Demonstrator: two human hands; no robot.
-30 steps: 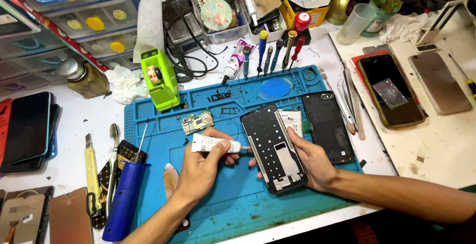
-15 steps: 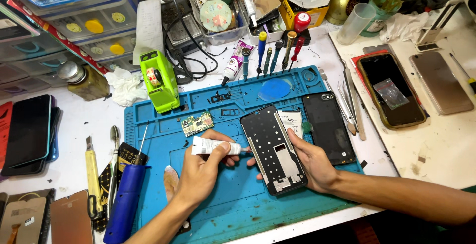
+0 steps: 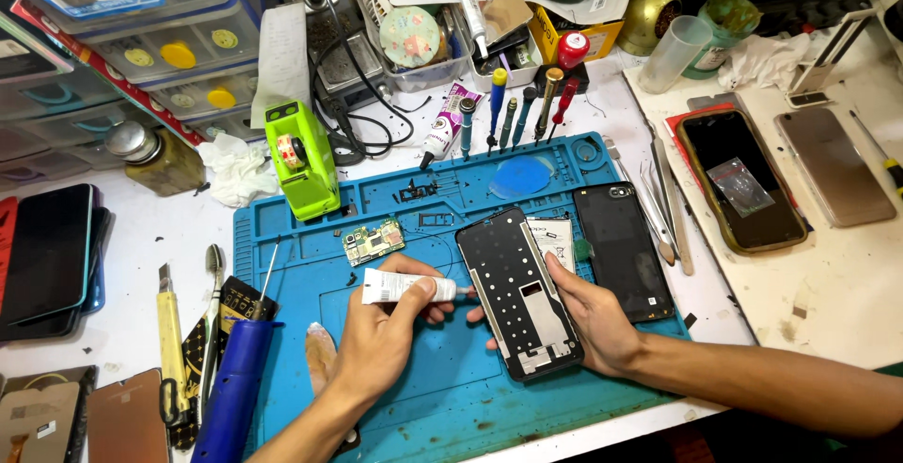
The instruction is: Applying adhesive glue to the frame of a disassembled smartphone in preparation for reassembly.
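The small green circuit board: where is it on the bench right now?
In the head view, the circuit board lies on the blue repair mat, just above the left hand holding the white glue tube, below the lime-green tape dispenser.

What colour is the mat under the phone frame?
Blue, seen in the head view: the mat under the phone frame.

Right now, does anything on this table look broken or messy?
Yes. The phone frame under the right hand has no screen or parts inside. A bare green circuit board lies loose on the blue mat, and crumpled tissue sits beside it.
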